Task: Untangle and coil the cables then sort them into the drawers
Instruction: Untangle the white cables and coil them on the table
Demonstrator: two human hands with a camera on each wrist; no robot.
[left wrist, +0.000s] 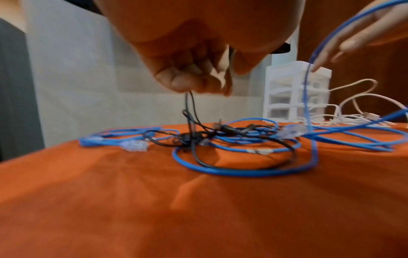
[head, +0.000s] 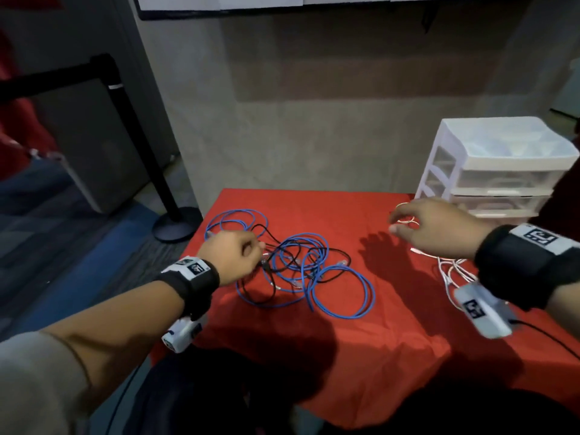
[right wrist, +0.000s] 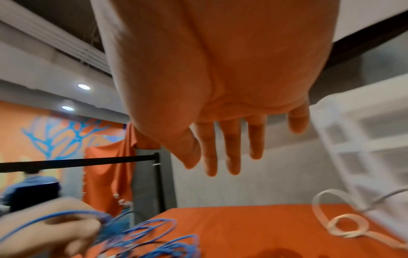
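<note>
The left hand pinches the black cable, lifting it out of the blue cable tangle, probably to free it. The right hand, fingers spread and empty, hovers near the white cable beside the drawers

White cables partly hidden under right hand and wristband. Drawer unit cut by right edge (contents indistinct). Right wrist view blurred; blue cables smeared.

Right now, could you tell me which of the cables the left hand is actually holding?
The black cable: the left hand pinches its strands above the tangle, while the blue cables and white cables lie ungripped.
</note>
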